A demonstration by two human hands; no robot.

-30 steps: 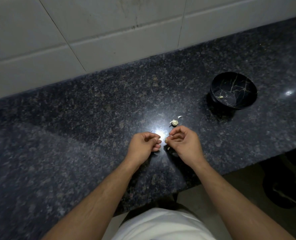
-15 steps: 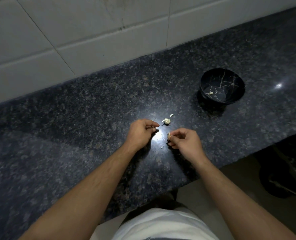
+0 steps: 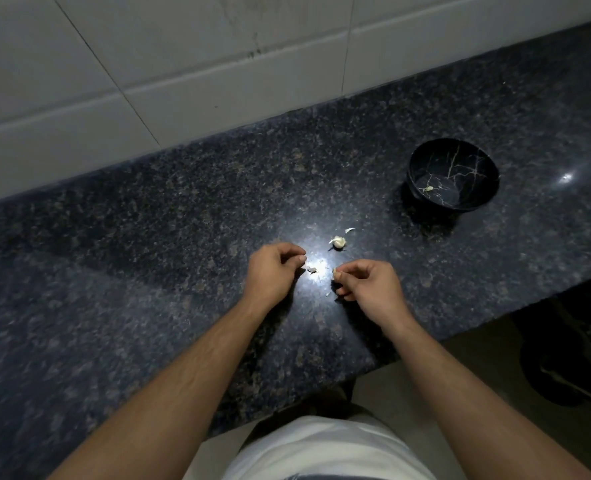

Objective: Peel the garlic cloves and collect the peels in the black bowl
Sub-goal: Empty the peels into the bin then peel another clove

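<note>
Counter (image 3: 148,271) edge just behind wrists. Black bowl (image 3: 484,188), beyond right hand (image 3: 370,285), holds one scrap. Right hand pinches garlic clove (image 3: 334,271); left hand (image 3: 273,268) curled, grasp unclear.

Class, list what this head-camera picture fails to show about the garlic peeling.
- Clove in the right hand: mostly hidden by the curled fingers.
- Left hand grip: fingertips curl under, contents unclear.
- Pale bit in the black bowl: too small to identify.
- Dark object, lower right: cut off by the edge.

A dark speckled granite counter (image 3: 148,254) runs along a wall of large pale tiles (image 3: 183,64); a bright lamp glare (image 3: 316,265) shines on the stone, and beige floor (image 3: 460,368) shows below its edge
</note>
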